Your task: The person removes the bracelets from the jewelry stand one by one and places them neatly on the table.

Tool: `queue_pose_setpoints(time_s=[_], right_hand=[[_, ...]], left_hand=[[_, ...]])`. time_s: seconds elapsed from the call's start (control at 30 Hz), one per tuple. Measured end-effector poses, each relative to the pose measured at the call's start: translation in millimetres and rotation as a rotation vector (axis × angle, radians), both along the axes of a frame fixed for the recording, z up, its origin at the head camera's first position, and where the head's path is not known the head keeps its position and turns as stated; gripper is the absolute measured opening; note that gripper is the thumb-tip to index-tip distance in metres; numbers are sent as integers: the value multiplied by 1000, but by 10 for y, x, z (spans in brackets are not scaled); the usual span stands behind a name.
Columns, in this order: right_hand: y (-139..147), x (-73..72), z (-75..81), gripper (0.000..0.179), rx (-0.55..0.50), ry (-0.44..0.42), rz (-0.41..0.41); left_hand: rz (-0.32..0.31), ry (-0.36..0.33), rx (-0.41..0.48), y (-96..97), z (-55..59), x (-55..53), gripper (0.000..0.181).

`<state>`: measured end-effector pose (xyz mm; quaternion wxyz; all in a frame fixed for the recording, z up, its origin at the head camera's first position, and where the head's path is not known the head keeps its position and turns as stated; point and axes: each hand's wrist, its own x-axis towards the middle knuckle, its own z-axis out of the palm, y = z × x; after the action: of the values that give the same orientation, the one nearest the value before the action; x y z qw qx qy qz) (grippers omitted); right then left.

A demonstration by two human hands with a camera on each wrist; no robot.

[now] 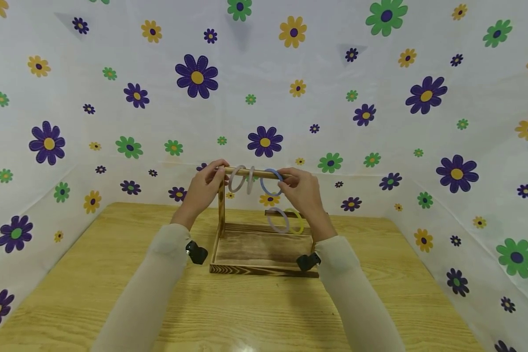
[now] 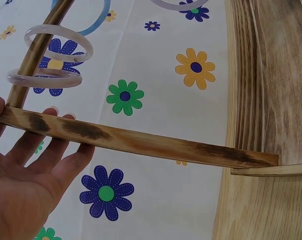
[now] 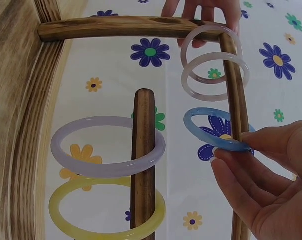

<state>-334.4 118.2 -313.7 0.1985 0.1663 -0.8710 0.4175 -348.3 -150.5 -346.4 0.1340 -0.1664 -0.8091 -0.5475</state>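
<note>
A wooden bangle rack (image 1: 259, 249) stands on the table. At its upper left corner my left hand (image 1: 204, 188) holds the frame, its fingers behind the upright post (image 2: 151, 142) in the left wrist view. My right hand (image 1: 303, 193) pinches a blue bangle (image 3: 211, 140) between thumb and fingers; the bangle loops around the top rod (image 3: 234, 90). Two pale translucent bangles (image 3: 216, 56) hang on that rod nearer the left hand. A lavender bangle (image 3: 106, 170) and a yellow bangle (image 3: 91, 233) hang on the lower, shorter rod (image 3: 143, 120). The right forearm hides the rack's right side in the head view.
The rack rests on a wood-grain table (image 1: 237, 313). White flower-printed sheeting (image 1: 264, 63) rises behind the table and along both sides. A small dark device (image 1: 197, 253) sits at the left wrist, and another dark device (image 1: 308, 262) at the right.
</note>
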Motion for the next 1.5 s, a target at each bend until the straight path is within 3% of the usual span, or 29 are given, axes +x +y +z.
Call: queue_pose_setpoints(time_s=[0.53, 0.9, 1.23, 1.5], right_hand=[[-3, -4, 27, 28, -15, 3, 14], [20, 8, 23, 29, -34, -5, 6], [76, 11, 3, 29, -54, -43, -3], [140, 19, 10, 29, -60, -17, -6]], left_hand=[[8, 4, -12, -32, -1, -7, 44], [7, -49, -3, -42, -7, -26, 41], [8, 2, -24, -21, -20, -10, 43], [5, 9, -20, 3, 2, -6, 39]])
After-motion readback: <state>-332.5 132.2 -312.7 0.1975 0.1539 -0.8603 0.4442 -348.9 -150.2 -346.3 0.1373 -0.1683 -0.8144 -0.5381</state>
